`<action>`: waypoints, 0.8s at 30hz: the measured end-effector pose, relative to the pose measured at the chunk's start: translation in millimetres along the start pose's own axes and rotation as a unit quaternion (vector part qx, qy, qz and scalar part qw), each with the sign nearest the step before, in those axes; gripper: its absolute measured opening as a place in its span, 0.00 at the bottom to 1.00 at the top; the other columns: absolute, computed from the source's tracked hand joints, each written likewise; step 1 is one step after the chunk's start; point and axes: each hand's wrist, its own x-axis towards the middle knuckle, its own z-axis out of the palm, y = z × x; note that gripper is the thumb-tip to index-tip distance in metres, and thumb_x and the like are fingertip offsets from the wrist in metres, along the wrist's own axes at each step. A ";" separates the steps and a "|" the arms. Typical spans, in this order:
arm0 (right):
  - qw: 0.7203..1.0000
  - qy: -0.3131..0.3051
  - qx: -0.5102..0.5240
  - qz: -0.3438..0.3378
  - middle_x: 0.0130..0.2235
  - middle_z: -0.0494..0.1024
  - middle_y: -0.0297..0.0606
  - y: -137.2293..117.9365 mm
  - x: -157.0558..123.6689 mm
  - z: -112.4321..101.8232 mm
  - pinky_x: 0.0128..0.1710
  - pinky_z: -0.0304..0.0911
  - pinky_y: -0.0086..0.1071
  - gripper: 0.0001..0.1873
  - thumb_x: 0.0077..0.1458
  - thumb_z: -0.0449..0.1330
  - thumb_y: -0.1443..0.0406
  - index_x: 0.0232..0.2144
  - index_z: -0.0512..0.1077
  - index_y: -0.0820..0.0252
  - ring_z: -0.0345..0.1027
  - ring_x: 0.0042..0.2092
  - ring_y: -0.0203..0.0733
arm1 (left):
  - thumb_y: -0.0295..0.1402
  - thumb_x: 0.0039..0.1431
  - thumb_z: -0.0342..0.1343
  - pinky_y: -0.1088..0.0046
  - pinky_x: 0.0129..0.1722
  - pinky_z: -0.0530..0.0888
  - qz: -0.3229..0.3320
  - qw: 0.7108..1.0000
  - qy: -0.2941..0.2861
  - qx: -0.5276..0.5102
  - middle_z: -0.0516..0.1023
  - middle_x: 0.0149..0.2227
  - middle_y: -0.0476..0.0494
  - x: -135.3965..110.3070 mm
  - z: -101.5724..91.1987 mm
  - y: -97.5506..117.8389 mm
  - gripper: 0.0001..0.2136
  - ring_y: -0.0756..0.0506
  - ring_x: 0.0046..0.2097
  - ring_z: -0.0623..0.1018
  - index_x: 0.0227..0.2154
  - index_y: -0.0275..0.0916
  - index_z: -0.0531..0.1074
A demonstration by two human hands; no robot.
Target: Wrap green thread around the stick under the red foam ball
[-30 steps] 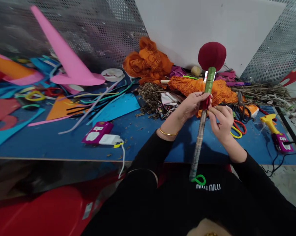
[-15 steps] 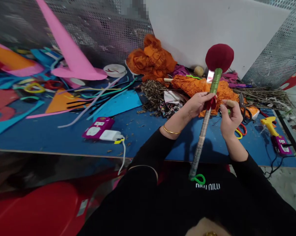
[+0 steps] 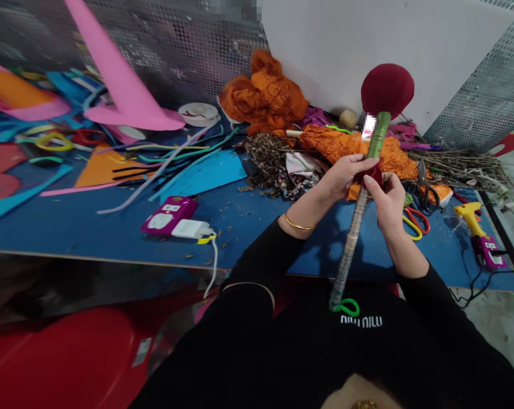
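A stick [image 3: 353,241] that looks rolled from printed paper stands tilted before me. Its top carries a dark red cloth-covered ball [image 3: 387,90], with a green-wrapped neck [image 3: 378,135] below. My left hand [image 3: 351,171] is closed round the stick at the lower end of the green wrap. From the right, my right hand [image 3: 387,200] pinches a dark red cloth piece [image 3: 374,172] against the stick, thumb in front. Part of this cloth is hidden by my fingers. At the stick's foot, a green loop [image 3: 349,307] rests near my black top.
Orange cloth [image 3: 268,94] and dry plant matter [image 3: 263,159] lie behind my hands. Black scissors [image 3: 425,184], red-and-yellow-handled scissors [image 3: 415,222] and a yellow glue gun [image 3: 470,217] are to the right. A purple power strip [image 3: 170,216] and a pink cone hat [image 3: 120,79] are left.
My right hand has moved left onto the stick and closed on the dark red cloth. The stick's top has shifted slightly up and right in view.
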 end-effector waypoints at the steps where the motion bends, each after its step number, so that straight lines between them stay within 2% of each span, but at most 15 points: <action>1: 1.000 -0.006 0.007 0.012 0.26 0.68 0.26 -0.3 -0.1 1.4 0.31 0.60 0.29 0.26 0.45 0.73 0.47 0.27 0.65 0.56 0.59 0.29 0.31 | 0.33 0.62 0.67 0.78 0.23 0.65 -0.001 1.000 0.000 0.006 0.71 0.20 0.53 -0.8 0.8 1.4 0.15 0.56 0.21 0.69 0.23 0.34 0.72; 5: 0.998 -0.019 0.050 0.045 0.26 0.66 0.27 -4.8 0.2 6.6 0.31 0.61 0.29 0.26 0.47 0.71 0.46 0.26 0.62 0.56 0.60 0.29 0.32 | 0.31 0.62 0.66 0.77 0.22 0.64 -0.002 0.999 0.004 0.034 0.71 0.18 0.53 -2.6 2.4 6.3 0.15 0.56 0.19 0.67 0.22 0.34 0.72; 12: 0.995 -0.015 0.089 0.046 0.28 0.67 0.27 -1.1 -1.3 9.4 0.33 0.63 0.28 0.20 0.45 0.72 0.55 0.27 0.66 0.57 0.62 0.31 0.31 | 0.28 0.60 0.68 0.77 0.26 0.66 -0.004 1.000 -0.011 -0.004 0.74 0.22 0.52 -2.8 1.5 8.0 0.12 0.55 0.23 0.71 0.24 0.33 0.72; 16: 0.991 -0.036 0.109 0.066 0.30 0.70 0.28 2.9 -4.9 6.9 0.34 0.65 0.30 0.18 0.47 0.71 0.56 0.30 0.67 0.57 0.65 0.32 0.33 | 0.25 0.59 0.68 0.78 0.28 0.67 -0.001 1.000 -0.011 -0.013 0.73 0.22 0.52 -1.6 1.6 4.9 0.11 0.55 0.24 0.71 0.24 0.33 0.73; 24: 0.985 -0.017 0.135 0.105 0.30 0.72 0.28 1.3 -11.4 5.9 0.36 0.67 0.30 0.19 0.39 0.73 0.60 0.31 0.68 0.57 0.66 0.33 0.33 | 0.27 0.57 0.70 0.78 0.29 0.66 0.007 1.000 -0.010 0.012 0.73 0.22 0.52 1.2 0.0 -2.0 0.12 0.55 0.25 0.70 0.23 0.32 0.73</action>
